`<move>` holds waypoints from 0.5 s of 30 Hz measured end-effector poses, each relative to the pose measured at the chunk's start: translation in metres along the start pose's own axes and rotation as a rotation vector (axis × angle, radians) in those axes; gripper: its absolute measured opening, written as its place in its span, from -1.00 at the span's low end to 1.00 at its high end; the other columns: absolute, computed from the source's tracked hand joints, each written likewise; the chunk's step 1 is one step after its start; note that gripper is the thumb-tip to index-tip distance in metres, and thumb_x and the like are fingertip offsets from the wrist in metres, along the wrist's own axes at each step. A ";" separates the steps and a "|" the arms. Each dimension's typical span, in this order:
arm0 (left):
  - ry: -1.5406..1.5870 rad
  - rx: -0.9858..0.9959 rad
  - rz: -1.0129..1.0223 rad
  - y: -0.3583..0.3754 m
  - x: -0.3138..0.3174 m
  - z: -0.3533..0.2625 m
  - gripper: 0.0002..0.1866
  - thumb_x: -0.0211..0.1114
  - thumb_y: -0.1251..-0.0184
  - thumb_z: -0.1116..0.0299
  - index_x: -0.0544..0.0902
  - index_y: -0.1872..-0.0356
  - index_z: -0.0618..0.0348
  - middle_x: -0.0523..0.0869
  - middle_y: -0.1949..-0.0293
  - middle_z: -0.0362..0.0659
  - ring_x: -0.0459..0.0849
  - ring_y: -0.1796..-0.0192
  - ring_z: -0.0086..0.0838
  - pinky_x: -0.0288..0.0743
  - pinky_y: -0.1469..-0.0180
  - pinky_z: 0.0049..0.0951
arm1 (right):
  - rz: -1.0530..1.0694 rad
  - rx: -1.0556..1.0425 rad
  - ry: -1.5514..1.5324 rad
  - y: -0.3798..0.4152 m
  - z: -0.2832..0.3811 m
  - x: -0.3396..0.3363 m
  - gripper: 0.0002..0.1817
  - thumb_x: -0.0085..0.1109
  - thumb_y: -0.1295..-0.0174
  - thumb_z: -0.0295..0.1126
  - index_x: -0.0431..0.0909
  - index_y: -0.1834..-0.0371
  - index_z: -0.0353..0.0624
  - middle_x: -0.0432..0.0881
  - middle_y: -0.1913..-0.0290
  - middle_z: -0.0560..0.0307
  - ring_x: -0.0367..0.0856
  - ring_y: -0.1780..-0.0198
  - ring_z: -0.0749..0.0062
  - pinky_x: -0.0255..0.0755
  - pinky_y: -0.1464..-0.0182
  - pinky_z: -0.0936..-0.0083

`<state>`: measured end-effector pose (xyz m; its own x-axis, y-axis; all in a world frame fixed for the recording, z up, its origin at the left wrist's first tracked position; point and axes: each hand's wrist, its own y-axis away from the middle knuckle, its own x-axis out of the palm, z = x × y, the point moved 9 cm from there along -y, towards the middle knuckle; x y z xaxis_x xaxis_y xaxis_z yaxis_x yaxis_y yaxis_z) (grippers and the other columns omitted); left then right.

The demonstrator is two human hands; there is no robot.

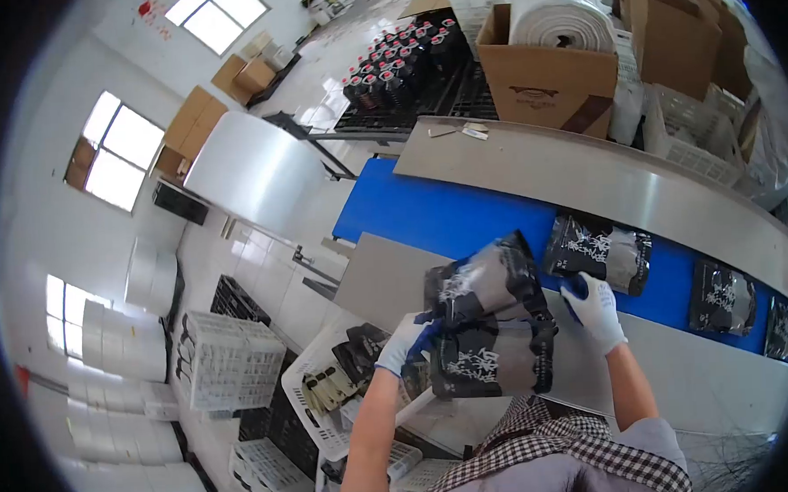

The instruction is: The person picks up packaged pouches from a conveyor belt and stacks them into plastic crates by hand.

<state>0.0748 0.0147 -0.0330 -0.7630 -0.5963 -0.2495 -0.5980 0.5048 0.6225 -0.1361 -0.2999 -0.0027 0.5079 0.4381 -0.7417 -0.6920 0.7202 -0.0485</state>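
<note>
My left hand [404, 344], in a white glove with blue fingertips, is closed on the left edge of black plastic pouches. The upper pouch [492, 281] tilts up above the lower pouch [491, 360]; both have white lettering and a greyish panel. My right hand [597, 314], gloved the same way, is open with thumb and fingers apart. Its fingertips are right at the lower edge of another black pouch [598, 253], which lies on the blue conveyor belt [445, 210]. Farther right on the belt lies one more lettered pouch [722, 298], then a partly visible pouch [782, 327].
Metal ledges [504, 153] flank the belt. At lower left, a white basket [318, 425] contains black and pale packets. Beyond the belt are a cardboard box [545, 85] with a white roll [560, 19], a white crate [684, 137] and several red-capped dark bottles [395, 74].
</note>
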 end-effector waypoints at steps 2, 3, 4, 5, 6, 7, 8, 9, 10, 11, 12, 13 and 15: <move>-0.223 0.045 -0.049 -0.040 -0.024 0.022 -0.82 0.22 -0.31 0.30 0.63 0.37 0.19 0.53 0.60 -0.31 0.45 0.62 -0.60 0.34 0.59 -0.50 | 0.060 0.160 0.012 -0.028 0.001 0.003 -0.51 0.37 -0.05 -0.14 0.57 0.07 -0.29 0.67 0.23 -0.14 0.63 0.12 0.04 0.47 0.03 0.26; -0.327 0.069 -0.076 -0.046 -0.029 0.017 -0.81 0.22 -0.31 0.30 0.63 0.38 0.20 0.54 0.60 -0.30 0.45 0.61 -0.60 0.34 0.58 -0.49 | 0.043 0.116 -0.051 -0.036 0.006 0.011 -0.52 0.36 -0.06 -0.14 0.58 0.07 -0.29 0.67 0.24 -0.13 0.64 0.12 0.05 0.47 0.03 0.26; -0.360 0.008 -0.103 -0.052 -0.032 0.018 -0.80 0.20 -0.29 0.30 0.65 0.32 0.25 0.60 0.58 -0.16 0.52 0.59 -0.47 0.40 0.52 -0.37 | 0.021 0.066 -0.117 -0.043 0.008 0.018 -0.53 0.36 -0.06 -0.15 0.58 0.08 -0.29 0.67 0.24 -0.11 0.64 0.12 0.06 0.48 0.04 0.27; -0.446 0.050 -0.117 -0.056 -0.031 0.011 -0.78 0.20 -0.28 0.29 0.64 0.33 0.26 0.61 0.56 -0.10 0.55 0.56 -0.42 0.42 0.48 -0.34 | 0.001 0.015 -0.179 -0.050 0.013 0.025 -0.54 0.35 -0.07 -0.16 0.58 0.09 -0.29 0.68 0.25 -0.10 0.65 0.12 0.07 0.48 0.04 0.28; -0.529 0.089 -0.131 -0.058 -0.030 0.004 -0.77 0.20 -0.26 0.28 0.64 0.33 0.27 0.63 0.55 -0.04 0.58 0.54 -0.36 0.44 0.44 -0.30 | 0.020 -0.043 -0.223 -0.058 0.020 0.037 -0.54 0.35 -0.08 -0.16 0.57 0.08 -0.28 0.68 0.21 -0.08 0.65 0.09 0.08 0.49 0.04 0.31; -0.610 0.130 -0.145 -0.059 -0.028 -0.004 -0.76 0.19 -0.25 0.27 0.64 0.33 0.28 0.65 0.53 0.01 0.60 0.52 -0.30 0.46 0.40 -0.27 | 0.007 -0.075 -0.226 -0.068 0.032 0.043 -0.52 0.35 -0.08 -0.14 0.55 0.05 -0.28 0.67 0.15 -0.05 0.64 0.07 0.08 0.49 0.01 0.31; -0.672 0.140 -0.141 -0.059 -0.026 -0.010 -0.74 0.18 -0.24 0.25 0.63 0.33 0.28 0.65 0.51 0.05 0.62 0.48 -0.26 0.47 0.37 -0.25 | -0.035 -0.095 -0.223 -0.078 0.044 0.046 -0.50 0.34 -0.08 -0.13 0.54 0.04 -0.28 0.66 0.13 -0.06 0.64 0.06 0.08 0.49 0.00 0.31; -0.732 0.150 -0.136 -0.057 -0.024 -0.015 -0.73 0.17 -0.23 0.24 0.63 0.33 0.28 0.65 0.48 0.08 0.64 0.45 -0.21 0.48 0.33 -0.24 | -0.075 -0.117 -0.219 -0.088 0.058 0.048 -0.49 0.34 -0.08 -0.12 0.53 0.04 -0.28 0.65 0.11 -0.06 0.63 0.05 0.08 0.49 -0.01 0.31; -0.792 0.160 -0.132 -0.055 -0.021 -0.019 -0.72 0.16 -0.22 0.23 0.63 0.33 0.28 0.65 0.46 0.11 0.66 0.42 -0.17 0.49 0.30 -0.22 | -0.027 -0.124 -0.187 -0.100 0.069 0.060 -0.46 0.31 -0.09 -0.04 0.52 0.03 -0.28 0.65 0.10 -0.07 0.63 0.03 0.08 0.49 -0.02 0.29; -0.812 0.141 -0.122 -0.057 -0.022 -0.022 -0.72 0.16 -0.22 0.22 0.63 0.34 0.28 0.66 0.46 0.12 0.66 0.41 -0.15 0.49 0.30 -0.22 | 0.019 -0.131 -0.156 -0.114 0.078 0.073 -0.41 0.28 -0.09 0.03 0.51 0.03 -0.27 0.64 0.09 -0.08 0.62 0.02 0.07 0.48 -0.03 0.28; -0.833 0.123 -0.112 -0.057 -0.021 -0.024 -0.71 0.15 -0.22 0.22 0.64 0.35 0.28 0.66 0.46 0.12 0.66 0.40 -0.12 0.49 0.29 -0.21 | 0.125 -0.129 -0.043 -0.126 0.087 0.091 -0.38 0.23 -0.08 0.11 0.54 0.07 -0.27 0.65 0.09 -0.11 0.62 0.01 0.06 0.48 -0.04 0.27; -0.854 0.106 -0.101 -0.057 -0.020 -0.025 -0.71 0.15 -0.22 0.22 0.64 0.37 0.29 0.66 0.45 0.13 0.66 0.39 -0.10 0.48 0.29 -0.21 | 0.229 -0.125 0.071 -0.136 0.090 0.109 -0.34 0.19 -0.07 0.20 0.57 0.10 -0.26 0.65 0.09 -0.13 0.62 0.00 0.06 0.47 -0.05 0.25; -0.901 0.209 -0.127 -0.076 -0.029 -0.009 -0.71 0.15 -0.21 0.21 0.64 0.35 0.26 0.66 0.45 0.15 0.67 0.37 -0.07 0.50 0.27 -0.18 | 0.486 -0.187 0.159 -0.145 0.088 0.149 -0.32 0.15 -0.04 0.27 0.68 0.21 -0.22 0.68 0.13 -0.11 0.63 0.01 0.06 0.46 -0.07 0.24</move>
<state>0.1444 -0.0117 -0.0667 -0.5388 0.0101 -0.8424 -0.6554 0.6232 0.4267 0.0850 -0.2912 -0.0472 0.0328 0.5997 -0.7995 -0.9146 0.3407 0.2180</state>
